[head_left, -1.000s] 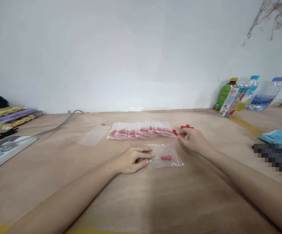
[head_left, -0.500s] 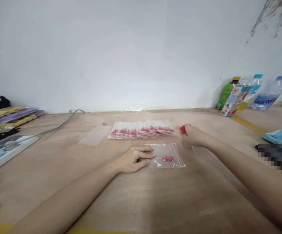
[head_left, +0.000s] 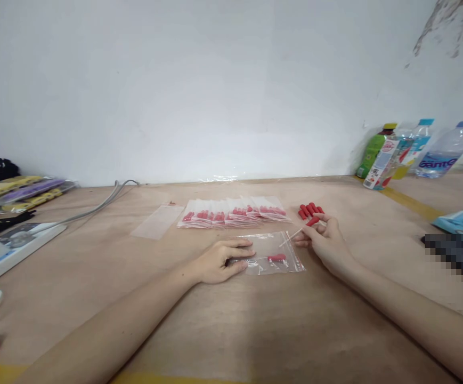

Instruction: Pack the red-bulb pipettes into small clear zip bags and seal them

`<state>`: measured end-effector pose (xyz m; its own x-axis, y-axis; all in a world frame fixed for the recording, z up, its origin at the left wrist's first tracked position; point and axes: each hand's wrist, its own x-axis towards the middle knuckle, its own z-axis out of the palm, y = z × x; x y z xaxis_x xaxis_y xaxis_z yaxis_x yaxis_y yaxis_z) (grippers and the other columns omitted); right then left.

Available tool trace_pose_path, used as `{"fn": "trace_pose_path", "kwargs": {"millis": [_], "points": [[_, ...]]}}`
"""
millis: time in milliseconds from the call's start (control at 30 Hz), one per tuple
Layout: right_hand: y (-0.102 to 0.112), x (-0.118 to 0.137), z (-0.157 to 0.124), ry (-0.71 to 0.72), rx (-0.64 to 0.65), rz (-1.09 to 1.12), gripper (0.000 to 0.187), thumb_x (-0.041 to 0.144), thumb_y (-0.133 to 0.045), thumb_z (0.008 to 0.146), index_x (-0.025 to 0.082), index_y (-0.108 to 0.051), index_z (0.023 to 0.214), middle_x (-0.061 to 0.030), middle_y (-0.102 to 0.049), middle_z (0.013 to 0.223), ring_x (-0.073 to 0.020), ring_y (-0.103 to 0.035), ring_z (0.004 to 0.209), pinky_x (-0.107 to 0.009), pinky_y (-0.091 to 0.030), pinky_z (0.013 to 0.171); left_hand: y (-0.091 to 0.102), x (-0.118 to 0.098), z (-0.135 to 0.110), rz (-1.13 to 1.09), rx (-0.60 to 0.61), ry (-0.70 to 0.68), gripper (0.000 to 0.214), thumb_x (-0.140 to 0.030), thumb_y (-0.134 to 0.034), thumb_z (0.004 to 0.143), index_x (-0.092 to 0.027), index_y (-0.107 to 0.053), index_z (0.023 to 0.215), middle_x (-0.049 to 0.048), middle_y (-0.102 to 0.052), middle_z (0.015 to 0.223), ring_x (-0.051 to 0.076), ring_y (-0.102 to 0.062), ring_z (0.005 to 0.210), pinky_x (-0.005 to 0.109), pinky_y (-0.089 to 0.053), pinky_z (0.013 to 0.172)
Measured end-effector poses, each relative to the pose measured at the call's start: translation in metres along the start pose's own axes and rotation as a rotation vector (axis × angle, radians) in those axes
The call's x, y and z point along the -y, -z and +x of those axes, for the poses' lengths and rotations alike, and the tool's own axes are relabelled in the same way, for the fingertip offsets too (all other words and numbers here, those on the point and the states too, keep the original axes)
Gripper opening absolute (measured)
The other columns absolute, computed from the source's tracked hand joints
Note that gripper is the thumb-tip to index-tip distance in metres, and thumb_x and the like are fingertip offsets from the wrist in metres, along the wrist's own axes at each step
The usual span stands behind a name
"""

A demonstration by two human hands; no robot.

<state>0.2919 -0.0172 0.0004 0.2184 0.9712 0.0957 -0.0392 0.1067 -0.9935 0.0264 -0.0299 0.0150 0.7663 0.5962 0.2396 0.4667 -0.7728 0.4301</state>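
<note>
A clear zip bag point(head_left: 263, 245) lies flat on the table with a red-handled piece point(head_left: 276, 257) inside. My left hand point(head_left: 225, 261) rests palm-down over the bag's left end, fingers stretched out. Between the fingers of my right hand point(head_left: 327, 240) is a thin, pale stick with a red handle point(head_left: 311, 220). Its pale tip slants down to the left, at the bag's right end; whether it is inside the bag I cannot tell. Just beyond that hand lies a small pile of red handles point(head_left: 310, 208). Behind the bag, a row of filled zip bags point(head_left: 231, 213) overlaps.
An unfilled zip bag point(head_left: 157, 221) lies left of the row. A power strip point(head_left: 19, 248) with a grey cable point(head_left: 95, 208) and packed items point(head_left: 27, 192) are at the left. Several bottles point(head_left: 383, 160) stand back right, near a blue packet point(head_left: 461, 221).
My right hand has drawn back toward the bag from the red pile, bringing a red-handled stick with it. The pile now shows. My left hand stays in place.
</note>
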Motion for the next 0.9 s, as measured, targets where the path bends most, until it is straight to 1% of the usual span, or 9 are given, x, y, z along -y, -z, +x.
{"fn": "trace_pose_path", "kwargs": {"millis": [100,200,367,433,500,667,767,833,900], "points": [[-0.004,0.003,-0.011,-0.07,0.076,0.083,0.032,0.025,-0.056,0.075,0.025,-0.031,0.095,0.0019,-0.053,0.073,-0.015,-0.062,0.064,-0.033,-0.056,0.065,0.002,-0.004,0.0,0.029,-0.012,0.024,0.049,-0.03,-0.05,0.087,-0.02,-0.038,0.134,0.0082,-0.044,0.135,0.021,-0.044,0.123,0.038,-0.036,0.102],[-0.001,0.001,-0.015,-0.111,0.191,0.061,0.027,0.03,-0.057,0.074,0.023,-0.037,0.09,0.0011,-0.055,0.072,-0.0134,-0.06,0.06,-0.03,-0.053,0.059,0.003,-0.005,0.0,0.038,-0.014,0.036,0.053,-0.033,-0.049,0.087,-0.021,-0.032,0.136,0.0082,-0.042,0.136,0.022,-0.044,0.122,0.039,-0.037,0.101],[0.012,0.003,-0.009,-0.123,0.534,-0.128,0.038,0.043,-0.067,0.065,0.018,-0.047,0.085,0.0045,-0.052,0.058,-0.0078,-0.049,0.05,-0.022,-0.041,0.047,0.003,-0.005,0.001,0.026,-0.005,0.04,0.052,-0.034,-0.048,0.088,-0.022,-0.032,0.136,0.0083,-0.044,0.135,0.023,-0.045,0.121,0.039,-0.037,0.1],[0.014,0.007,-0.009,-0.156,0.635,-0.207,0.043,0.048,-0.069,0.061,0.017,-0.049,0.083,0.0055,-0.051,0.055,-0.0062,-0.044,0.045,-0.02,-0.034,0.043,0.003,-0.005,0.001,0.026,-0.004,0.039,0.052,-0.036,-0.049,0.088,-0.023,-0.033,0.136,0.0085,-0.045,0.134,0.023,-0.045,0.12,0.04,-0.038,0.099],[0.011,0.011,-0.01,-0.16,0.655,-0.272,0.045,0.052,-0.069,0.059,0.017,-0.051,0.081,0.0062,-0.049,0.053,-0.005,-0.039,0.042,-0.019,-0.028,0.041,0.003,-0.006,0.002,0.026,-0.006,0.035,0.053,-0.036,-0.05,0.087,-0.023,-0.033,0.136,0.0085,-0.046,0.133,0.023,-0.046,0.119,0.04,-0.038,0.099],[-0.005,0.01,-0.015,-0.038,0.529,-0.355,0.042,0.054,-0.07,0.055,0.017,-0.054,0.063,0.0023,-0.051,0.055,-0.0074,-0.041,0.049,-0.021,-0.028,0.044,0.003,-0.005,0.003,0.006,-0.021,-0.006,0.051,-0.034,-0.052,0.086,-0.024,-0.036,0.134,0.0068,-0.048,0.132,0.022,-0.046,0.12,0.039,-0.037,0.1],[-0.004,0.012,-0.013,-0.022,0.633,-0.394,0.04,0.055,-0.068,0.057,0.017,-0.055,0.057,0.0034,-0.048,0.052,-0.0066,-0.037,0.047,-0.021,-0.026,0.044,0.003,-0.004,0.003,0.003,-0.031,-0.01,0.052,-0.035,-0.053,0.086,-0.024,-0.037,0.134,0.0072,-0.048,0.132,0.023,-0.047,0.119,0.04,-0.038,0.099],[0.002,0.016,-0.01,-0.059,0.751,-0.429,0.039,0.055,-0.063,0.063,0.017,-0.056,0.058,0.0045,-0.044,0.049,-0.0051,-0.031,0.043,-0.02,-0.023,0.042,0.003,-0.003,0.003,0.006,-0.033,-0.009,0.052,-0.034,-0.053,0.086,-0.023,-0.037,0.134,0.0076,-0.048,0.131,0.023,-0.047,0.118,0.04,-0.038,0.099],[0.009,0.019,-0.006,-0.12,0.809,-0.484,0.037,0.054,-0.059,0.068,0.017,-0.058,0.063,0.0047,-0.043,0.049,-0.0049,-0.029,0.04,-0.021,-0.022,0.041,0.002,-0.002,0.002,0.015,-0.028,-0.011,0.05,-0.034,-0.052,0.086,-0.023,-0.04,0.133,0.0075,-0.048,0.132,0.023,-0.046,0.12,0.04,-0.037,0.1]]}}
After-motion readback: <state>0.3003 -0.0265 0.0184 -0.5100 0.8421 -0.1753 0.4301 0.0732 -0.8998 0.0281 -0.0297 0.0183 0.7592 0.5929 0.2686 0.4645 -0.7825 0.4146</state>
